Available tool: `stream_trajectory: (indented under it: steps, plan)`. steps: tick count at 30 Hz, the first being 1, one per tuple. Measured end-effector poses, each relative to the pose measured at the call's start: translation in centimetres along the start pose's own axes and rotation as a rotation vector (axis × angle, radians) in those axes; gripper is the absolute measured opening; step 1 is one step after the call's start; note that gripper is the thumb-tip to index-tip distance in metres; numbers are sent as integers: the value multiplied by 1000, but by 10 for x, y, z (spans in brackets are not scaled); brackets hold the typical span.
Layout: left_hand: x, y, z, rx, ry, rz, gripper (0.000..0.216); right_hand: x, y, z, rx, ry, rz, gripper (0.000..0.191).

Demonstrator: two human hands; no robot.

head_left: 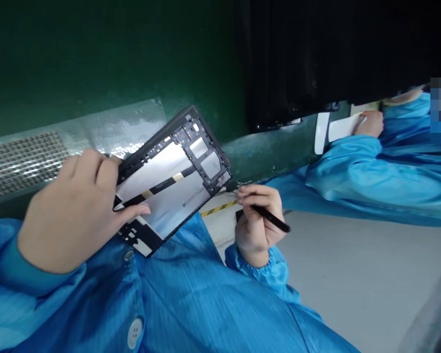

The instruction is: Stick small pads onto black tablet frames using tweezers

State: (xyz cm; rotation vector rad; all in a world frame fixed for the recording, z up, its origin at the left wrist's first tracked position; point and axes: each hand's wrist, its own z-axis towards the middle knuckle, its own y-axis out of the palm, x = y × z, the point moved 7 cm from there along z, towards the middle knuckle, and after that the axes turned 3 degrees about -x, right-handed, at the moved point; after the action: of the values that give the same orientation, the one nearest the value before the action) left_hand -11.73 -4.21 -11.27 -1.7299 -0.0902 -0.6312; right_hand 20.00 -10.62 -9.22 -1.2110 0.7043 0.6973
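Observation:
My left hand [73, 211] grips the lower left end of an opened tablet [169, 176], thumb on its inner face and fingers round the far edge. The tablet is tilted, with silver battery packs [182, 201], a dark flex cable [161, 188] and circuit parts along the top showing. Just off the tablet's right corner, my right hand [259, 220] is closed round a slim black tool [270, 218], held like a pen. Its thick end points down to the right; its thin tip, close to the tablet's corner, is too faint to make out.
A green work surface [113, 54] lies beyond, with a clear sheet [132, 127] and a gridded metallic mat [22, 162] at left. A black cloth [297, 59] hangs at upper right. On the right, a co-worker's hand [369, 123] touches a white piece [341, 128].

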Motion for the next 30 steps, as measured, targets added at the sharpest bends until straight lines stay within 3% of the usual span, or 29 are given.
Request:
stream_trajectory:
  steps: [3,4,6,8,10,11,14,16,18,20,22,23,24,26,30]
  plan:
    - [15,-3,-8,112,27,-78,88,-13,30,-29,-343,113,74,17]
    - [20,-5,-12,156,31,-130,81,-20,40,-40,-431,138,119,26]
    - [32,-12,-18,209,55,-168,68,-28,44,-50,-363,242,226,48]
    - [37,-23,-22,273,78,-209,61,-25,38,-38,-144,404,341,47]
    - [28,-41,-24,389,78,-266,55,-25,45,4,-11,488,445,34]
    - [17,-52,-24,477,69,-293,52,-32,59,38,-29,477,500,29]
    - [-28,-79,-27,777,54,-339,36,-77,133,157,-186,346,739,26]
    - [-54,-86,-27,879,78,-341,31,-120,209,225,-411,332,791,27]
    - [-68,-83,-22,842,119,-328,33,-162,281,277,-524,319,790,31]
    - [-70,-72,-14,719,158,-311,33,-196,344,313,-604,298,767,37]
    - [-65,-57,-7,577,189,-301,33,-211,385,339,-661,283,699,37]
    - [-62,-49,-4,510,204,-301,32,-211,395,352,-671,272,650,35]
    - [-59,-41,-2,451,222,-307,31,-205,397,365,-666,257,594,33]
    - [-51,-27,1,354,273,-333,29,-183,375,393,-603,199,479,26]
    - [-37,-12,0,227,339,-439,33,-143,272,442,-380,-76,341,33]
